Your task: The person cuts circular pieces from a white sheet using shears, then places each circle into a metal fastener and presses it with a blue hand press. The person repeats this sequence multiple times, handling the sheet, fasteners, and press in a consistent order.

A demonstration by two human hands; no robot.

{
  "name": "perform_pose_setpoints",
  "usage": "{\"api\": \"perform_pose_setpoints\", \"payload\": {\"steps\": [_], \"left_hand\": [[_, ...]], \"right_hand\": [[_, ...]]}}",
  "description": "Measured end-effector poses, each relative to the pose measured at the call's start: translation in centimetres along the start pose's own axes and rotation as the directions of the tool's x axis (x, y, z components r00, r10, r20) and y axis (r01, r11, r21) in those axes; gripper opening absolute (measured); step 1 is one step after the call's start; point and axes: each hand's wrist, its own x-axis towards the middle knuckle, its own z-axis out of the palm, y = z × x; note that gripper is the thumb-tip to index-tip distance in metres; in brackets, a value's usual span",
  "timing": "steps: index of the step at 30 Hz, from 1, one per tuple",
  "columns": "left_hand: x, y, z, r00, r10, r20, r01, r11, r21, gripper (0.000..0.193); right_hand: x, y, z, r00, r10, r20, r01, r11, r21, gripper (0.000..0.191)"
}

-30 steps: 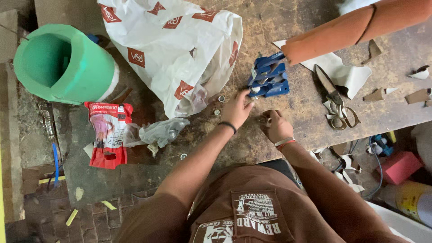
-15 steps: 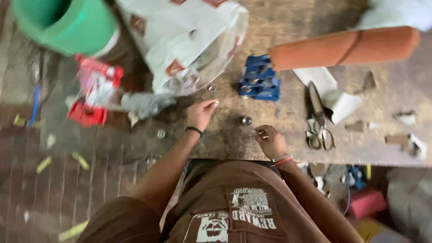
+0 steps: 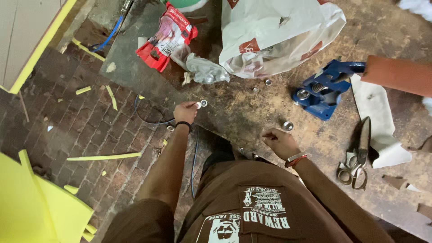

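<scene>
Your left hand (image 3: 184, 112) is pinched narrow at the near bench (image 3: 252, 112) edge, fingertips on a small metal ring (image 3: 204, 103); I can't tell if it's lifted or just touched. Your right hand (image 3: 280, 143) sits loosely curled on the bench, whether it holds anything is hidden. Judgement: pinch the ring by its rim and draw it inward, since it lies right at the drop to the brick floor (image 3: 76, 130).

Count, loose metal pieces visible: one at your left fingertips, one cap (image 3: 288, 125) just beyond your right hand, two more (image 3: 268, 82) further out by the white bag (image 3: 279, 36). One blue hand press (image 3: 321, 92) beyond-right of your right hand. One pair of scissors (image 3: 357, 157) to its right. One red packet (image 3: 164, 38) beyond your left hand.
</scene>
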Motion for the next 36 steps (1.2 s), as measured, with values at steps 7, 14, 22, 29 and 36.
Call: {"api": "perform_pose_setpoints", "payload": {"steps": [7,14,22,29,36], "left_hand": [[3.7,-1.1,-1.0,0.933,0.347,-0.098,-0.317,0.919,0.235,0.024],[5.6,0.4,2.4,0.905,0.374,0.2,-0.301,0.899,-0.318,0.016],[-3.5,6.5,11.0,0.739,0.411,0.534,-0.316,0.911,-0.264,0.017],[-16.7,8.4,21.1,0.541,0.355,0.762,-0.278,0.931,-0.237,0.021],[-27.4,10.1,34.9,0.467,0.289,0.836,-0.066,0.954,-0.293,0.018]], "right_hand": [[-1.2,-1.6,2.5,0.98,0.055,-0.191,-0.056,0.998,0.004,0.028],[-6.6,2.6,-1.1,0.609,0.138,-0.781,-0.213,0.977,0.006,0.03],[-14.0,11.4,-4.0,0.384,0.389,-0.837,-0.556,0.821,0.127,0.039],[-16.4,14.2,-6.9,0.547,0.359,-0.756,-0.482,0.873,0.066,0.053],[-15.6,19.2,-11.1,0.715,0.168,-0.679,-0.328,0.938,-0.114,0.044]]}}
